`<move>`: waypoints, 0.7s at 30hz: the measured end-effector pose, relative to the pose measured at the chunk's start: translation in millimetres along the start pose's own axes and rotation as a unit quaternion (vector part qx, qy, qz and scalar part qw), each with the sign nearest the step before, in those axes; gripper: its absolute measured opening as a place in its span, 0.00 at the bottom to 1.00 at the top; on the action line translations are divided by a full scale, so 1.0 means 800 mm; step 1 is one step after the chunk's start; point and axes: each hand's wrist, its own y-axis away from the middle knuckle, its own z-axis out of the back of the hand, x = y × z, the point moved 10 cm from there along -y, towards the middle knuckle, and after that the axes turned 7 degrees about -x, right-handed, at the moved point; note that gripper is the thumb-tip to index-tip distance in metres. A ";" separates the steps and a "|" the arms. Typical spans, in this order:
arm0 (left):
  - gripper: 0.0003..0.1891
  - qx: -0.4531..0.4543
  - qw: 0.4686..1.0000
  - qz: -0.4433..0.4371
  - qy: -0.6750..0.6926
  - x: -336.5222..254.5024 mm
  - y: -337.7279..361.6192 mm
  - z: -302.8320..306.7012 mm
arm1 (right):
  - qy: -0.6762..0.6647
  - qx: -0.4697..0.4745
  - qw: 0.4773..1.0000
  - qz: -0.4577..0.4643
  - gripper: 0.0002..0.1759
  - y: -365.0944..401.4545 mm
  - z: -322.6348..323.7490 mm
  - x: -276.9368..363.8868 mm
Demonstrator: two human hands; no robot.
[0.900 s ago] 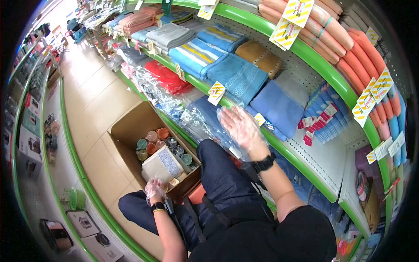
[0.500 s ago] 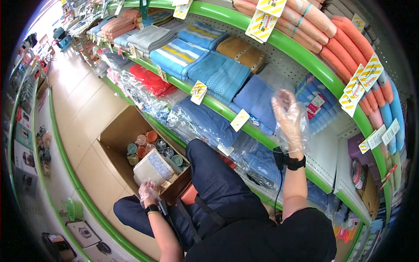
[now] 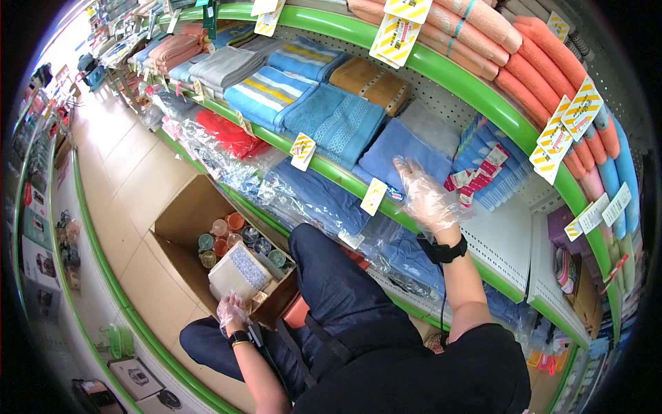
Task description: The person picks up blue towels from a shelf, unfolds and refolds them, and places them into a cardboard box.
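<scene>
My right hand (image 3: 429,196), in a clear plastic glove, lies with fingers stretched out over the front of a folded blue towel (image 3: 396,155) on the middle shelf. Nothing is gripped in it. A grey folded towel (image 3: 430,124) is behind, and striped blue packs with red-and-white labels (image 3: 491,162) are just to the right. Also gloved, my left hand (image 3: 233,314) rests at the near corner of an open cardboard box (image 3: 181,214), its fingers loosely apart beside a cream towel with a patterned band (image 3: 238,271). The towel lies in the box over several small jars or cups (image 3: 234,221).
Folded teal towels (image 3: 334,121), striped towels (image 3: 272,96) and a brown towel (image 3: 370,84) line the green-edged shelf (image 3: 338,176). Plastic-wrapped blue goods (image 3: 317,193) fill the shelf below. Rolled coral towels (image 3: 545,55) sit above. A tiled aisle (image 3: 127,162) runs on the left.
My right hand has moved down and left, from raised and cupped before the shelf to flat on the blue towel. My left hand has stayed at the box.
</scene>
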 end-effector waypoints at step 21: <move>0.04 0.139 0.942 -0.211 -0.222 -0.015 -0.013 -0.020 | -0.228 0.003 0.973 -0.036 0.32 -0.041 0.080 0.034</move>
